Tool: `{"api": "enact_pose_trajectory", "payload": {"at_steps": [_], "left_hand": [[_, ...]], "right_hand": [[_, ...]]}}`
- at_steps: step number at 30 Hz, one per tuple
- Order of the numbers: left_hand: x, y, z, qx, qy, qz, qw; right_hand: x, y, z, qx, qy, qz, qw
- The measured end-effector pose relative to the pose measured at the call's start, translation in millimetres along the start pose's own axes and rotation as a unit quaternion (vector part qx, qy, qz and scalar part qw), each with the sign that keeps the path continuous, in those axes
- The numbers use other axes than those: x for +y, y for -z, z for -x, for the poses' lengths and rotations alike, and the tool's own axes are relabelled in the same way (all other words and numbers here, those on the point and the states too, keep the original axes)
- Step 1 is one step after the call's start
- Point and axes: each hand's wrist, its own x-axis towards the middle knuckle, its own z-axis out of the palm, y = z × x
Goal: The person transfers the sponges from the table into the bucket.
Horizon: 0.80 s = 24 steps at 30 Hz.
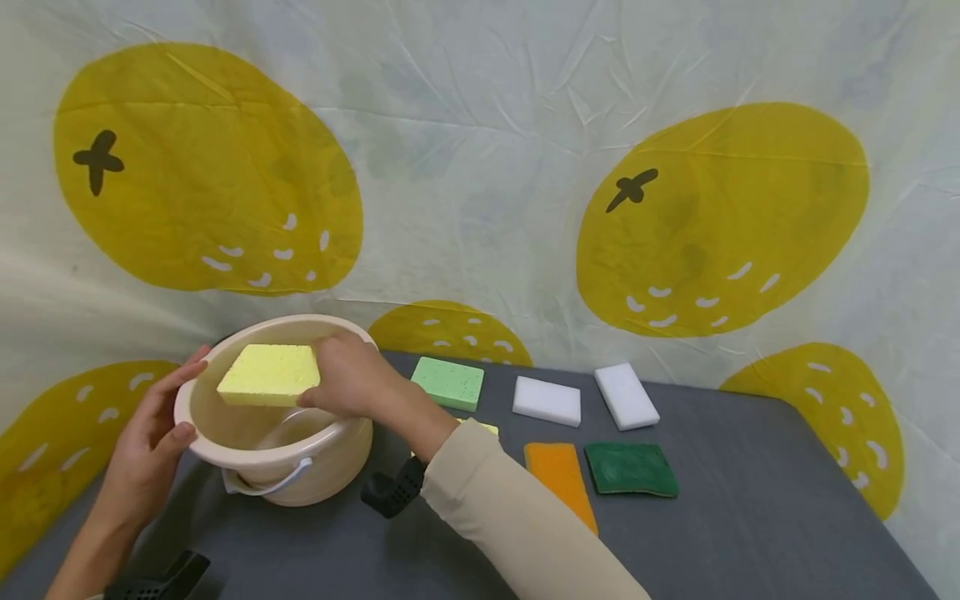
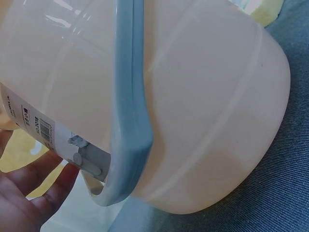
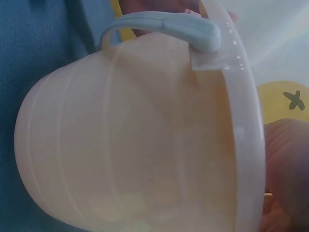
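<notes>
My right hand (image 1: 347, 377) grips a pale yellow sponge (image 1: 272, 371) by its right end, at the mouth of a cream bucket (image 1: 337, 467). Most of its fingers are hidden behind the sponge. At the bucket's left side my left hand (image 1: 146, 446) holds the rim, thumb at the front and fingers toward the back. A light blue handle (image 2: 130, 96) hangs down the bucket's outside, beside a printed label (image 2: 43, 125) in the left wrist view. From the right wrist, the bucket wall (image 3: 135, 135) fills the view and the right hand (image 3: 287, 164) shows beyond the rim.
Right of the bucket lie a green sponge (image 1: 448, 383), two white sponges (image 1: 547, 401) (image 1: 627, 397), an orange cloth-like pad (image 1: 558, 479) and a dark green scouring pad (image 1: 632, 469). Another yellow piece (image 1: 480, 427) is mostly hidden by the right forearm. A fruit-printed curtain (image 1: 480, 208) hangs behind the grey table (image 1: 750, 517).
</notes>
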Motion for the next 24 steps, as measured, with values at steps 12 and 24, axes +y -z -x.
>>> {"api": "enact_pose_trajectory", "payload": {"at_steps": [12, 24], "left_hand": [[0.1, 1.2, -0.7, -0.011, -0.005, 0.011, 0.9999], [0.1, 1.7, 0.0, -0.010, 0.000, 0.000, 0.9999]], "right_hand": [[-4.2, -3.6, -0.7, -0.006, -0.015, 0.017, 1.000], [-2.9, -7.9, 1.3, -0.007, -0.008, 0.048, 0.999]]}}
